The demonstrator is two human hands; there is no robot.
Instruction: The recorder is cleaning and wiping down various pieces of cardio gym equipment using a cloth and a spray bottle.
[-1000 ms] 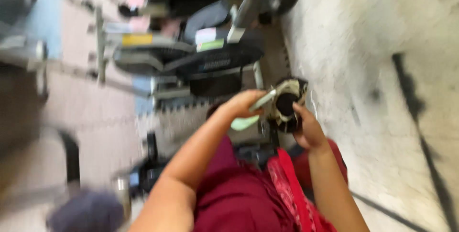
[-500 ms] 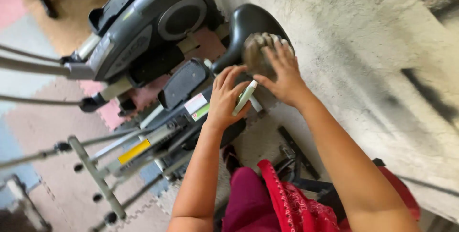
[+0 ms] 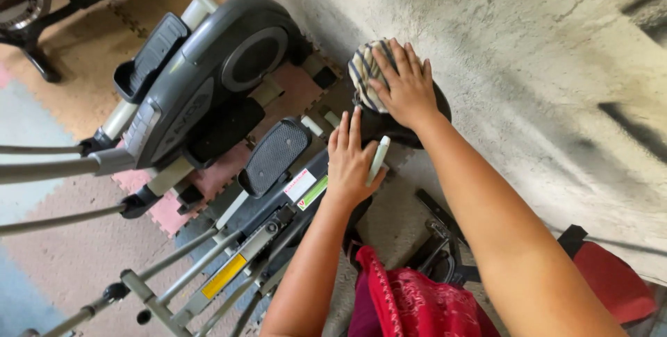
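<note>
The right hand (image 3: 406, 87), fingers spread, presses a striped grey-and-white cloth (image 3: 363, 73) onto the black rounded housing of an exercise machine (image 3: 389, 128), further over its top than half a second ago. Just below the housing, the left hand (image 3: 351, 160) lies flat, thumb pinning a slim pale-green tube (image 3: 379, 158), now lower.

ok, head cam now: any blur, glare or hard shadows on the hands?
Head view: sharp, no motion blur; soft daylight, no glare. The right hand pressing a striped cloth and the left hand holding a pale green stick-shaped object are evenly lit. Dark streaks on the grey concrete wall at right; wide-angle lean at the edges.
</note>
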